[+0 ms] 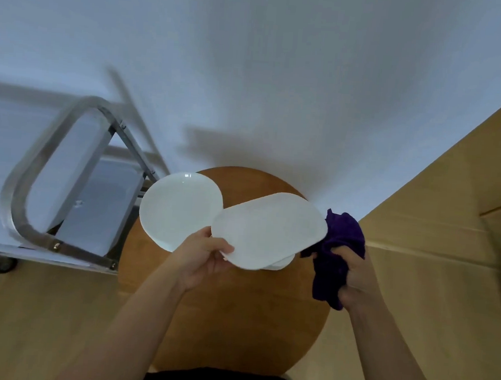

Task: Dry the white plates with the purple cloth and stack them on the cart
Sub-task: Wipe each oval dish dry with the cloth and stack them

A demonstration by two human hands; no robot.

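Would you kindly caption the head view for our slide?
Left hand lifts a white plate over the round table; right hand bunches the purple cloth.

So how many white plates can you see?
3, maybe more hidden. One plate lies on the round wooden table at the left. The left hand holds another plate up, and a third plate's edge peeks out beneath it.
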